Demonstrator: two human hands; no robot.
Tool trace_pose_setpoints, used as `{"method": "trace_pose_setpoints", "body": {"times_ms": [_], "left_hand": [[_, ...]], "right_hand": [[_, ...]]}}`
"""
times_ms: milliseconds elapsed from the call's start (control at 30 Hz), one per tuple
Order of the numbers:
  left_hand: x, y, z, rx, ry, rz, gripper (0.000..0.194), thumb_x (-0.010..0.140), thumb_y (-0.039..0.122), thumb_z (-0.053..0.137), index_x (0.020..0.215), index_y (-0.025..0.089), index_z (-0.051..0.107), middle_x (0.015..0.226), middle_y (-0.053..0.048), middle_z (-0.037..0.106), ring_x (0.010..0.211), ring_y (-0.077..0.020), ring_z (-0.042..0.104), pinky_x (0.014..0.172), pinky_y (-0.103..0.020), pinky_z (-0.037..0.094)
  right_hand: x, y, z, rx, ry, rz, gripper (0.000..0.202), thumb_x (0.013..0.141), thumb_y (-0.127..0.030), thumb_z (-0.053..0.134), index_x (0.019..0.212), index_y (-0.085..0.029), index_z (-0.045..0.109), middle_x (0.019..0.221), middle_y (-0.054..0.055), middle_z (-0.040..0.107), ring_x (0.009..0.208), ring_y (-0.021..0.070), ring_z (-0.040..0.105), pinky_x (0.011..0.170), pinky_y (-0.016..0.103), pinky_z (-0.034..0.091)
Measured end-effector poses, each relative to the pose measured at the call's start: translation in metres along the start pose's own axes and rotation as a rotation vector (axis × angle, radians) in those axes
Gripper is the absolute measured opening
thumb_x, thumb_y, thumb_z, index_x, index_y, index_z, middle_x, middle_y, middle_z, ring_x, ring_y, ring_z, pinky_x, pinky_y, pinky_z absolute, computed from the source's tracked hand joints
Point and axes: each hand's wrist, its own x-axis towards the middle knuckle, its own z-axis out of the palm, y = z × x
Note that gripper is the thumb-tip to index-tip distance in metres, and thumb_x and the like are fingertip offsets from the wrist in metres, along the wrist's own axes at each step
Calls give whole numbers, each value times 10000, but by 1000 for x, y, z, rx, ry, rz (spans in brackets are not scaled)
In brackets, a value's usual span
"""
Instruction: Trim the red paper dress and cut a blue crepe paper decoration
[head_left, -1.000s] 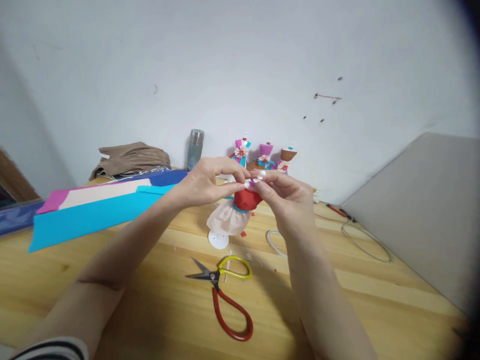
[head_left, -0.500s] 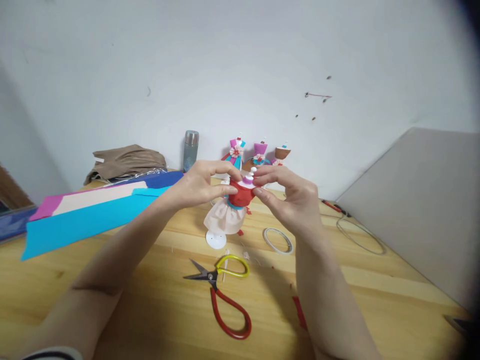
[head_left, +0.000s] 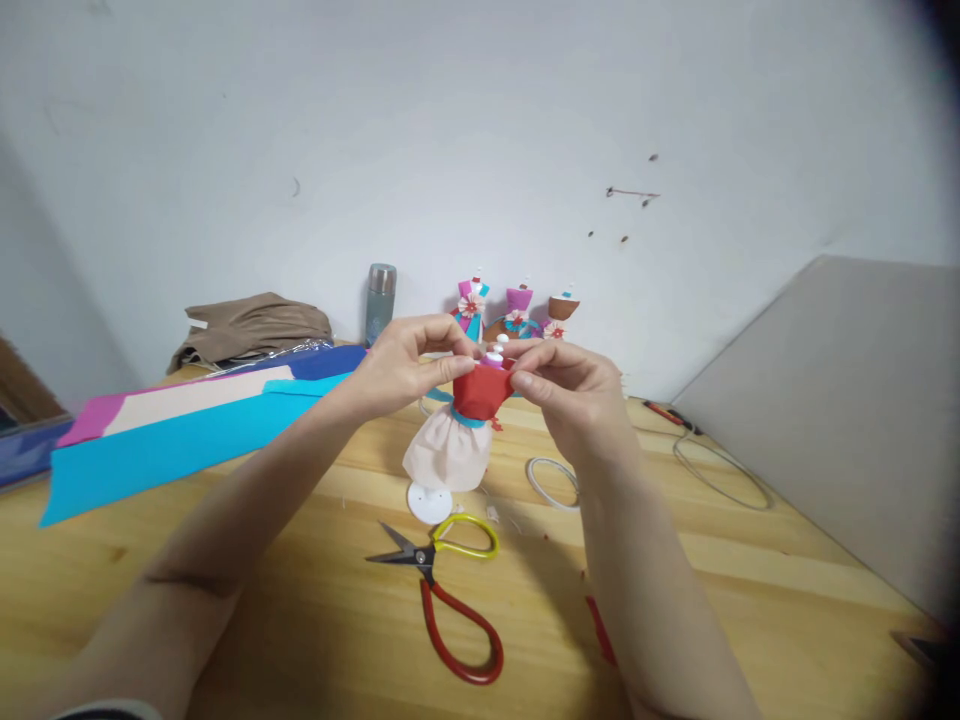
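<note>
Mid-frame, the left hand [head_left: 401, 370] and right hand [head_left: 583, 392] pinch the red top [head_left: 481, 394], fingers [head_left: 536, 388] closed at its upper edge; probably soft, light, best held there.

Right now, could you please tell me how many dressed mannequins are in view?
4. The left hand and right hand pinch a red-topped mannequin; behind, by the wall, are a multicoloured one, a magenta-topped one and a brown-topped one. Others may be hidden.
</note>
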Motion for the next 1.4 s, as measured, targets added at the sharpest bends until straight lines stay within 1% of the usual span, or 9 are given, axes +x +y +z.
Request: {"method": "trace_pose_setpoints", "body": {"times_ms": [133,233,367,533,700,800,1033,1233,1400], "left_hand": [[1,-7,-10,-89,-95,-5,324,886,441,817,829,142,707,882,-77,779,829,-160,728,798,-279,605],[3,-16,-21,-97,-165,-2,345,902,485,811,943,144,780,988,-104,817,940,-189,769,893,-305,617],[4,-25,-30,-124,-231,22,315,900,467,823,976,161,822,1095,-134,832,1101,-238,781,1021,-361,608],[5,-24,-27,-121,-202,81,227,876,406,853,929,185,843,1076,-120,836,1085,-236,782,1039,-379,604],[6,-21,-25,-127,-188,156,147,854,345,872,865,200,855,1025,-110,843,1089,-243,785,1055,-388,599],[6,-21,-27,-117,-187,157,172,843,365,883,828,198,848,1002,-116,844,1086,-248,784,1049,-400,605],[6,-18,-30,-121,-241,119,265,885,434,846,861,171,826,1058,-141,837,1118,-262,784,1049,-404,607],[3,-12,-33,-27,-259,176,249,862,390,866,978,173,829,1122,-141,834,1132,-259,781,1060,-383,600],[-1,4,-26,114,-195,176,143,875,292,832,853,159,784,1033,-111,839,1038,-227,788,992,-339,617]], "right_hand": [[1,1,-3,-14,-62,-9,261,744,-465,955,697,-279,778,979,46,844,1004,245,783,909,425,649],[1,3,-5,-19,-79,-7,284,748,-500,948,704,-275,780,996,52,847,999,246,788,889,423,655],[1,4,-5,-10,-87,-1,297,738,-518,952,708,-274,786,1024,57,851,974,242,790,870,422,666],[0,5,-5,4,-80,-4,269,749,-506,950,715,-287,797,1019,46,848,940,228,787,844,403,672],[0,0,-9,-6,-122,-28,215,814,-510,907,804,-308,834,1079,47,852,1034,246,789,898,420,666],[0,-5,-14,-36,-138,-50,219,835,-533,883,854,-318,847,1097,53,853,1054,265,788,915,451,667],[-1,-7,-20,-163,-283,-162,113,913,-397,835,1020,-366,856,1209,31,833,1175,258,764,1063,479,608],[1,5,-18,-235,-211,-284,50,941,-325,808,975,-336,843,1165,35,843,1099,245,785,1005,454,611],[0,7,-11,-286,-146,-366,78,931,-232,787,900,-301,807,1091,39,855,1040,244,801,960,452,622]]}}
